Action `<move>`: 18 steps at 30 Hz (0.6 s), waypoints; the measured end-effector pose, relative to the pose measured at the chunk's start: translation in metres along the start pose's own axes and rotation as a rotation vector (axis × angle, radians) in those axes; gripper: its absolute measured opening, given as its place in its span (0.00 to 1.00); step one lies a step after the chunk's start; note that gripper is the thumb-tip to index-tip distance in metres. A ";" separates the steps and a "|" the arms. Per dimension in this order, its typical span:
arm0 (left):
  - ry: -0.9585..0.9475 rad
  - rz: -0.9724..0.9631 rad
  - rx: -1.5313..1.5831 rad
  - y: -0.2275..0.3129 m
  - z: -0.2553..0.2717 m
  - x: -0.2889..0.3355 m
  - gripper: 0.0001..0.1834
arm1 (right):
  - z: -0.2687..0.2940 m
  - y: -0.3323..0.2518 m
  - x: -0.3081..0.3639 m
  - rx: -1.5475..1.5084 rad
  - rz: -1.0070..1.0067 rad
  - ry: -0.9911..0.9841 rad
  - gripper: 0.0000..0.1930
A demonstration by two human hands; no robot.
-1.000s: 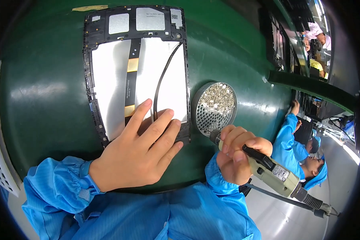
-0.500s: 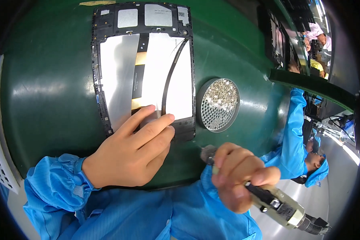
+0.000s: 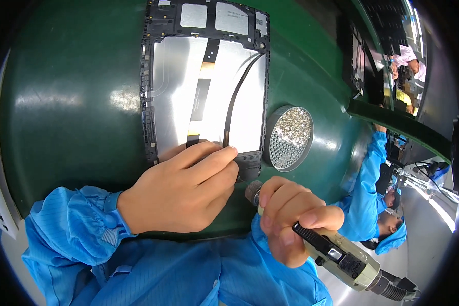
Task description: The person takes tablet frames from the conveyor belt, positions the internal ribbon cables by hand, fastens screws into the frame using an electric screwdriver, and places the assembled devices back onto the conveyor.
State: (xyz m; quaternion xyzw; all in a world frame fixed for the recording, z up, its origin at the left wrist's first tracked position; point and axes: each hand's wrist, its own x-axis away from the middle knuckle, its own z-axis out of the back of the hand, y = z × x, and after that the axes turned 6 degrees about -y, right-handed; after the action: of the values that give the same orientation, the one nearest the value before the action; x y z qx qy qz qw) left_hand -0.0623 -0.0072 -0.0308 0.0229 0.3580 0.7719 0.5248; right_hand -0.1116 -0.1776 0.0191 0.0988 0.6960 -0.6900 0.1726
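The panel (image 3: 219, 97) lies on the tabletop (image 3: 76, 132), partly under the left hand (image 3: 186, 194) (grip unclear); likely light, fragile, best held by its side rim (image 3: 147, 120). The right hand (image 3: 290, 222) grasps a screwdriver (image 3: 349, 262).

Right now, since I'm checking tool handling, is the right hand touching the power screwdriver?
Touching: the head view shows the right hand wrapped around the power screwdriver.

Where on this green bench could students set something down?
Broad room: left of the black-framed panel, above the left sleeve. Smaller: right of panel, beyond round dish. Crowded: where left hand, right hand, panel and dish converge.
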 end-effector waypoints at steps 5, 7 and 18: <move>-0.003 0.013 0.014 -0.001 -0.001 0.000 0.11 | 0.001 0.003 -0.002 0.019 0.000 -0.034 0.14; -0.006 0.026 0.029 0.000 -0.001 0.000 0.10 | 0.001 0.004 -0.001 0.028 0.009 -0.054 0.14; 0.001 0.013 -0.062 0.000 0.000 0.005 0.13 | 0.004 0.006 0.005 -0.112 0.083 -0.046 0.21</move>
State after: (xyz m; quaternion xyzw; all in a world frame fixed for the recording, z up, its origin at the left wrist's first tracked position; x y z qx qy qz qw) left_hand -0.0648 -0.0029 -0.0319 0.0087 0.3338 0.7861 0.5201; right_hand -0.1131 -0.1820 0.0116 0.1017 0.7247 -0.6443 0.2222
